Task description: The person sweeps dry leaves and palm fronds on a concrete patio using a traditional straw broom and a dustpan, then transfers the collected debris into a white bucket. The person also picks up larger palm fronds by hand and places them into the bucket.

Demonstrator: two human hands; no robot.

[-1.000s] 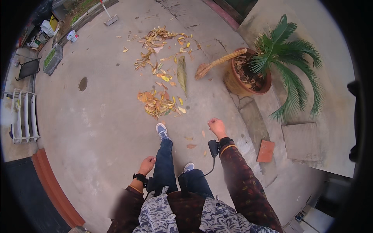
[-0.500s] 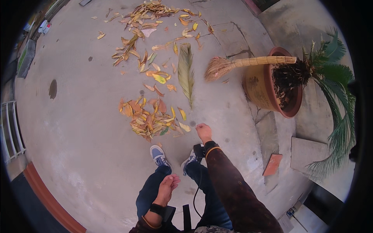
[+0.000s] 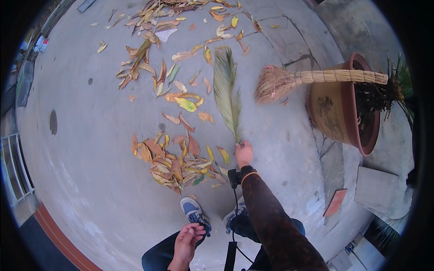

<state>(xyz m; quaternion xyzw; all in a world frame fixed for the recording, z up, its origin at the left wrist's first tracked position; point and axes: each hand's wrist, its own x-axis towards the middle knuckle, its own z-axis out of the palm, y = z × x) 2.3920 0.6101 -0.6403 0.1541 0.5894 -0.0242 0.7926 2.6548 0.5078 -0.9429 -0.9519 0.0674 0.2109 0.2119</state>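
The left hand (image 3: 187, 239) hung loosely curled and empty above the knee, nearer the blue-grey sneaker (image 3: 193, 211) than half a second before. The right hand (image 3: 244, 153) had reached further forward and now pinched the stem end of the long dry green palm frond (image 3: 227, 90), which lay flat on the concrete. Left of the frond sat the heap of yellow-brown fallen leaves (image 3: 174, 162); right of it, the straw broom (image 3: 289, 81) leaned on the terracotta plant pot (image 3: 337, 113).
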